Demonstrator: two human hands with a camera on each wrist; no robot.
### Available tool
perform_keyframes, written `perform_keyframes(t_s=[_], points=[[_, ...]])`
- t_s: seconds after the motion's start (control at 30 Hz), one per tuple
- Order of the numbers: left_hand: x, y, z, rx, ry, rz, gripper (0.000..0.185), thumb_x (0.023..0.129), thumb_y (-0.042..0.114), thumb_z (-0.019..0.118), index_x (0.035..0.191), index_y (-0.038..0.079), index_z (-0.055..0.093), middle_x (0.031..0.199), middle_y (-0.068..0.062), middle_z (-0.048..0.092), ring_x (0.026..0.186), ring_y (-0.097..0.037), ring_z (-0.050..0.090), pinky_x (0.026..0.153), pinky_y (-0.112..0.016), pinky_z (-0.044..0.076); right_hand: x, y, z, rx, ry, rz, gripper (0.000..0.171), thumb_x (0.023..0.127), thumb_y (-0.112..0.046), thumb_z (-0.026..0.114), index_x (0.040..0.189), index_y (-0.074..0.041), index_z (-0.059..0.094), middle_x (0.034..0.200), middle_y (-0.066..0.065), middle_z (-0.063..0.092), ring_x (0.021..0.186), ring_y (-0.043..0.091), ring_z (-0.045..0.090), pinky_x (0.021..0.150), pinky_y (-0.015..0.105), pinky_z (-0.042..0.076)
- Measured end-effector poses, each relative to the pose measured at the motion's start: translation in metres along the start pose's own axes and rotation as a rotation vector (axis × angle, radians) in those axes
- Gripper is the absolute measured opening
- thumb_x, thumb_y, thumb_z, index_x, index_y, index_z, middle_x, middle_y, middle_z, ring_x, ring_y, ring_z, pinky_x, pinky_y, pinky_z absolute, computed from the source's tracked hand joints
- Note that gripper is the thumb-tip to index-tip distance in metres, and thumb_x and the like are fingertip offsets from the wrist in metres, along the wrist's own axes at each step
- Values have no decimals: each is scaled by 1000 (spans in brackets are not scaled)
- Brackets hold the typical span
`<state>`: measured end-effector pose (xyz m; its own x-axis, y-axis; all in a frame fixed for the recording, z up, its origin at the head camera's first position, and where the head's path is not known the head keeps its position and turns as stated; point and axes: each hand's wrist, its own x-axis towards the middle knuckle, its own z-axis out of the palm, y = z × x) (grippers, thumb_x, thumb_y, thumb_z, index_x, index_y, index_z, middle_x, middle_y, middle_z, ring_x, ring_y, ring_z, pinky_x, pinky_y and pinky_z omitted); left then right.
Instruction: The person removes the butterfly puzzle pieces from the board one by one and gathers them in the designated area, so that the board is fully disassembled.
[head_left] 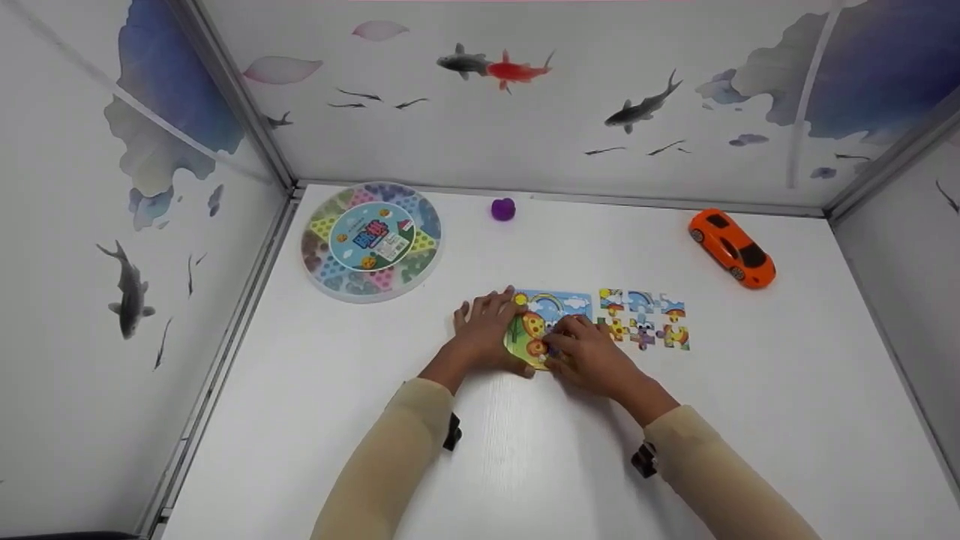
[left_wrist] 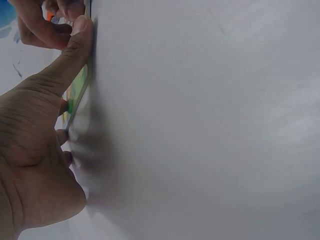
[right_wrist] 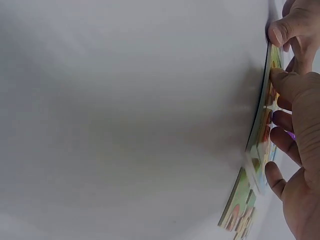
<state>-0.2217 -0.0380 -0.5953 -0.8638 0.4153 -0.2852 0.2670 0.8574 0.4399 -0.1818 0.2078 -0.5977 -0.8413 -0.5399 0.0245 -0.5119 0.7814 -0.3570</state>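
Observation:
A small cartoon jigsaw puzzle board lies on the table in the head view, showing a sun, a rainbow and fruit characters. My left hand spreads over its left side, fingers toward the far edge and thumb along the near edge. In the left wrist view that thumb rests on the board's rim. Over the board's lower right part, my right hand bends its fingers and pinches a dark purple puzzle piece between thumb and forefinger. The right hand hides much of the picture.
Loose puzzle pieces lie in two rows right of the board. Behind are a round game box, a small purple object and an orange toy car. Walls with painted fish enclose the white table.

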Motion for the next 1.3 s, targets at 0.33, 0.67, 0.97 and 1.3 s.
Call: perform_keyframes(t_s=[0.33, 0.67, 0.97, 1.3], points=[[3, 2, -1, 10, -18, -7, 119, 77, 70, 94, 173, 35, 34, 189, 4, 9, 172, -30, 13, 137, -68, 12, 9, -11, -2, -4, -35, 45, 29, 103, -23, 81, 131, -16, 79, 125, 8, 64, 118, 31, 56, 96, 63, 46], [4, 1, 2, 15, -18, -7, 122, 76, 72, 93, 174, 34, 32, 189, 3, 10, 172, -31, 14, 137, -68, 12, 19, -22, -4, -103, -89, 119, 27, 101, -16, 80, 127, -14, 73, 130, 11, 63, 121, 36, 55, 98, 70, 50], [2, 2, 1, 25, -19, -9, 121, 76, 72, 93, 174, 34, 33, 188, 3, 11, 172, -32, 15, 137, -69, 13, 22, -26, -5, -88, -124, 159, 35, 100, -13, 82, 131, -13, 68, 133, 15, 58, 111, 35, 56, 94, 58, 59], [3, 1, 1, 12, 6, 1, 115, 75, 69, 95, 170, 37, 40, 188, 2, 13, 171, -34, 17, 135, -71, 14, 23, -27, -2, -98, -87, 135, 32, 102, -15, 79, 130, -12, 64, 125, 19, 61, 107, 40, 59, 86, 55, 59]])
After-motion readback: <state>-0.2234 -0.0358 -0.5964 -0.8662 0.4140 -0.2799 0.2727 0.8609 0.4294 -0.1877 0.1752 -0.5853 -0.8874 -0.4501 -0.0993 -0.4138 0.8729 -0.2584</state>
